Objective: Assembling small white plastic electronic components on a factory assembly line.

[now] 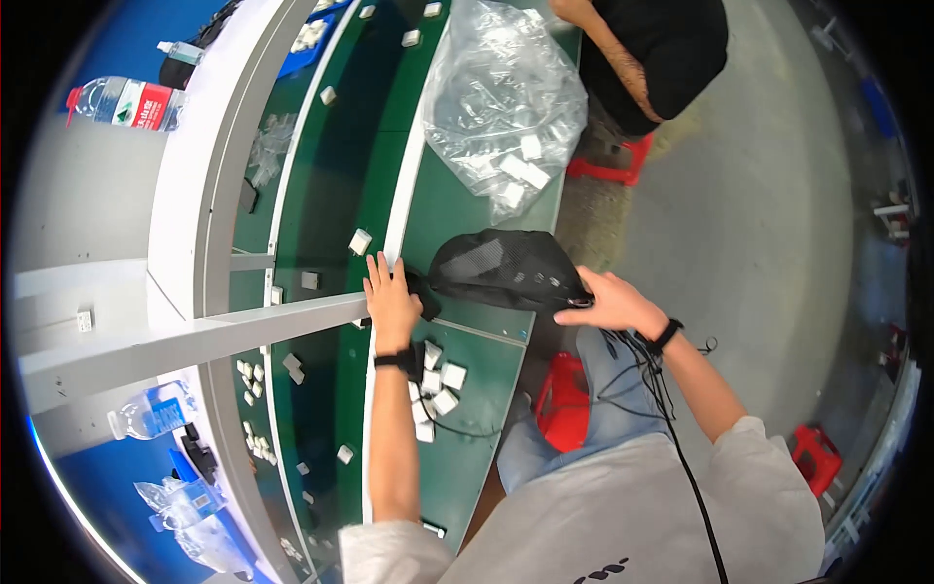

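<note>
My right hand (619, 300) pinches the right end of a black mesh bag (506, 271), thumb below and fingers above. White shapes show faintly through the mesh. The bag lies over the green side table, its right end past the table's edge. My left hand (391, 304) rests with fingers stretched out on the white rail (397, 219) beside the conveyor. A small black object sits against that hand's right side, partly hidden by it. Several white square blocks (445, 401) lie on the table near my left wrist. Both wrists wear black bands, with thin black cables nearby.
A large clear plastic bag (501, 107) with white blocks inside lies farther up the table. White pieces (360, 241) are scattered along the green conveyor (331, 185). A grey metal beam (214, 341) crosses it. Another person (652, 58) sits at the far right; red stools (562, 404) stand below.
</note>
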### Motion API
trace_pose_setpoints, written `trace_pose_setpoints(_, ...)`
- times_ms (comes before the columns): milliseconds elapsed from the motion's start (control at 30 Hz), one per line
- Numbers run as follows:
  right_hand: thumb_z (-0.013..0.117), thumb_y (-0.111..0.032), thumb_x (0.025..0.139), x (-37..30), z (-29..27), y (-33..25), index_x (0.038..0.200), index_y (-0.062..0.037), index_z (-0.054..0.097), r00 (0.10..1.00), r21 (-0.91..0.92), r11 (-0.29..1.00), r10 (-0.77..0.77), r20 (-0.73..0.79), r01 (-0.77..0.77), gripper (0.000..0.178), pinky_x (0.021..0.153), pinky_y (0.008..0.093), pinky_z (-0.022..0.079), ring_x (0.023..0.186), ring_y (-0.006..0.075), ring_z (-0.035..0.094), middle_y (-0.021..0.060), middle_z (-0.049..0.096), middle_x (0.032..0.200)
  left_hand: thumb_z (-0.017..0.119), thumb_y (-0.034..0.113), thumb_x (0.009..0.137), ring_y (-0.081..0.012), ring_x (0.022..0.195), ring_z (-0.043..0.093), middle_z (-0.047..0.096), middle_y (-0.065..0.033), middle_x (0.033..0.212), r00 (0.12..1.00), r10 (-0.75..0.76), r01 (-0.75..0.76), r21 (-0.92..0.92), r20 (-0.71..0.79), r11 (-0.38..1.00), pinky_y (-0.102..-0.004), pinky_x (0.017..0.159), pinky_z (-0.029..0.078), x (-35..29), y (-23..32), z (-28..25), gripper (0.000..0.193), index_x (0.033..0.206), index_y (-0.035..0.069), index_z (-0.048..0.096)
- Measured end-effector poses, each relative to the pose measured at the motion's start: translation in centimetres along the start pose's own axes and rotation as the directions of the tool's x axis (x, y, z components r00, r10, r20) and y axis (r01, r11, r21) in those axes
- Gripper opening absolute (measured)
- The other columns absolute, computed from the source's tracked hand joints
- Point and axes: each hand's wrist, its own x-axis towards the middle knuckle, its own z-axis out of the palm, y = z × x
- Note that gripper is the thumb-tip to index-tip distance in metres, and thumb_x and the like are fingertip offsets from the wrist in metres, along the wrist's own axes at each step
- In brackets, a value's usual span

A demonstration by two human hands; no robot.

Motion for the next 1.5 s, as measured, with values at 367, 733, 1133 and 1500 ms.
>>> trace_pose_setpoints(367, 0.053, -0.081, 0.091, 0.2, -2.7, 6.7, 0.094, 0.0017, 0.08, 0.874, 0.153, 0.863, 0.461, 0.153, -0.482, 0.087, 0.09, 0.0448, 0.049, 0.095, 0.0298, 0.068, 0.018, 0.075, 0.095, 0.076, 0.018, 0.091, -0.0316, 0.114, 0.07, 0.072, -0.0125, 0.112, 0.965, 0.115, -0.164, 0.198, 0.237, 0.966, -0.0451, 0.107, 0.052, 2.0, -1.7, 1.4, 0.027, 0.113, 0.007, 0.063)
trace_pose_setpoints(733, 0.076, -0.023, 0.09, -5.0, -7.7, -0.7, 0.075, -0.0009, 0.067, 0.949, 0.246, 0.916, 0.311, 0.06, -0.316, 0.028, 0.052, 0.0343, 0.046, 0.053, 0.0149, 0.061, 0.0037, 0.063, 0.063, 0.058, 0.027, 0.107, -0.0499, 0.09, 0.069, 0.073, -0.0272, 0.088, 0.993, 0.051, -0.005, -0.394, 0.107, 0.919, -0.0591, 0.077, 0.053, 0.3, 0.9, -9.1, 0.025, 0.107, 0.002, 0.057)
trace_pose_setpoints(1133, 0.068, -0.02, 0.103, -12.1, -10.5, -8.5, 0.089, 0.0002, 0.067, 0.976, 0.397, 0.904, 0.204, -0.071, -0.16, 0.025, 0.049, 0.0274, 0.045, 0.051, 0.0096, 0.058, 0.0019, 0.062, 0.064, 0.069, 0.021, 0.102, -0.0269, 0.073, 0.069, 0.07, -0.0152, 0.076, 0.987, -0.055, 0.147, -0.739, 0.148, 0.657, -0.0408, 0.066, 0.052, -4.8, 0.5, -10.3, 0.025, 0.097, -0.002, 0.061)
trace_pose_setpoints(1500, 0.062, -0.018, 0.106, -12.8, -6.5, -14.7, 0.099, 0.004, 0.062, 0.986, 0.43, 0.901, 0.019, -0.167, 0.055, 0.023, 0.054, 0.0304, 0.05, 0.057, 0.0126, 0.064, 0.0064, 0.068, 0.073, 0.065, 0.016, 0.107, -0.0052, 0.062, 0.05, 0.059, 0.0023, 0.071, 0.973, -0.076, 0.224, -0.967, 0.216, 0.123, -0.025, 0.055, 0.039, -9.6, 7.7, -15.5, 0.013, 0.106, 0.003, 0.062)
